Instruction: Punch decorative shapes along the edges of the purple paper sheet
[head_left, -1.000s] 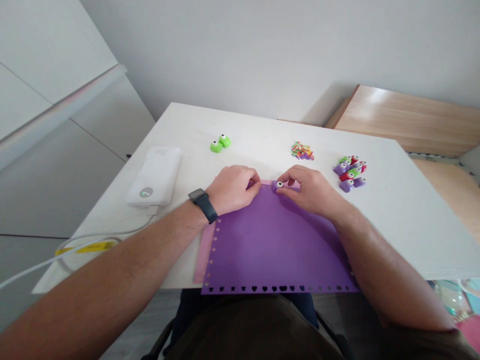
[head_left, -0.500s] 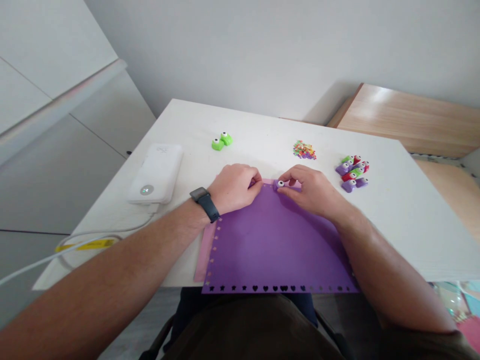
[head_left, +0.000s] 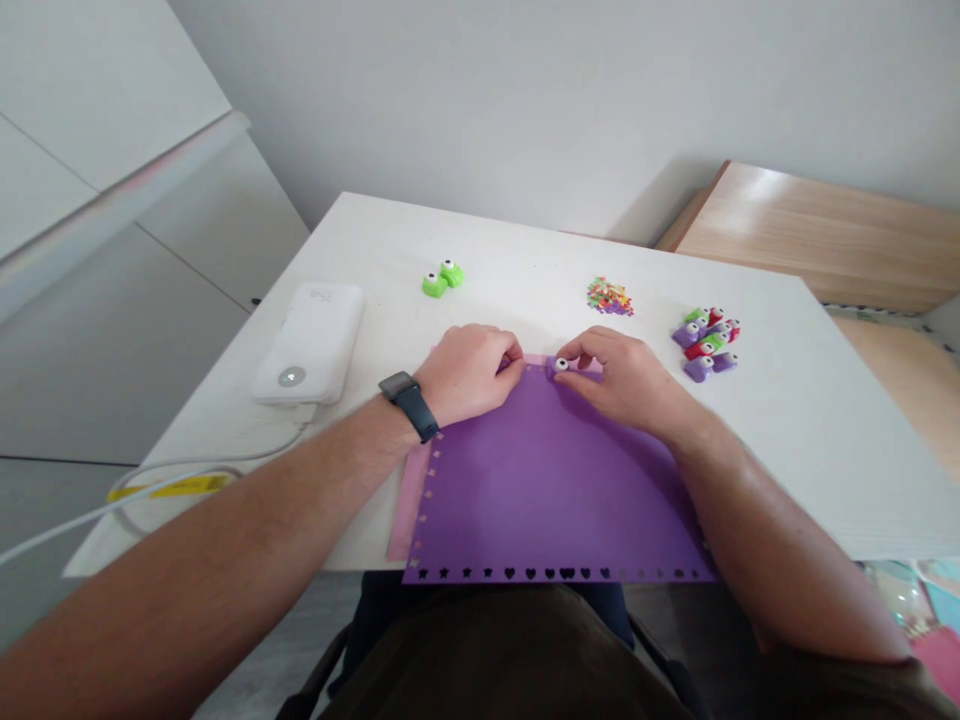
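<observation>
– Grip status?
– Left hand point(head_left: 469, 375) pinches the smooth purple paper point(head_left: 547, 480) at its top edge, fingers tight. Right hand point(head_left: 622, 382) has its fingers closed on a small plastic punch point(head_left: 561, 367) seated on that edge.

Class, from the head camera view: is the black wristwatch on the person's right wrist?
No, the black wristwatch is on the wrist of the left hand, while the wrist of the right hand shows bare.

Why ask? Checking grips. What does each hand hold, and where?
The right hand pinches a purple craft punch by its body; the left hand seems to pinch the top edge of the purple paper sheet.
</observation>
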